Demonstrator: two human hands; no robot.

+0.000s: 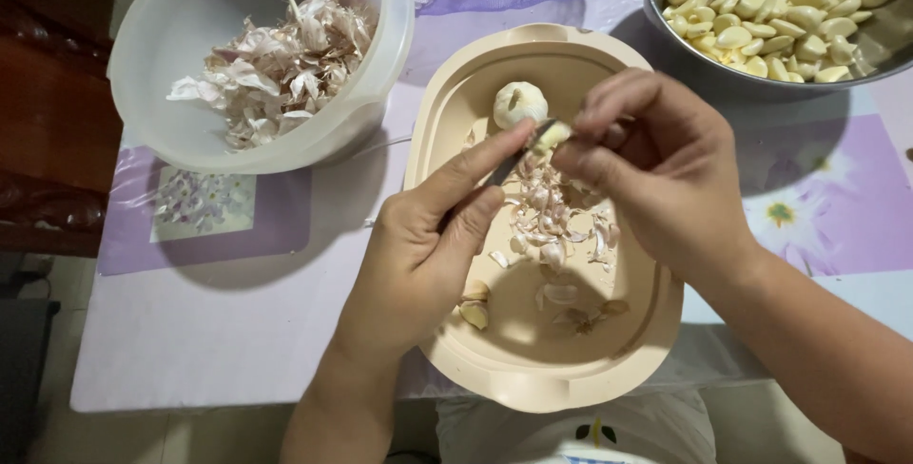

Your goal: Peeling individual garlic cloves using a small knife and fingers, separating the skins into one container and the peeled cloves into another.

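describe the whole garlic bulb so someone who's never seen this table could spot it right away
Start at the beige oval tray in the middle of the table, under the two hands. At its far end, just beyond the left hand with the knife, sits the garlic bulb. It is the only round, whole, white-skinned head; everything else in the tray is loose cloves and papery peelings.

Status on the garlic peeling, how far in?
Done: metal bowl holds many peeled cloves; plastic bowl holds skins. In hand: left hand works a knife on a clove held by right hand. Left: one garlic bulb and unpeeled cloves on the beige tray.
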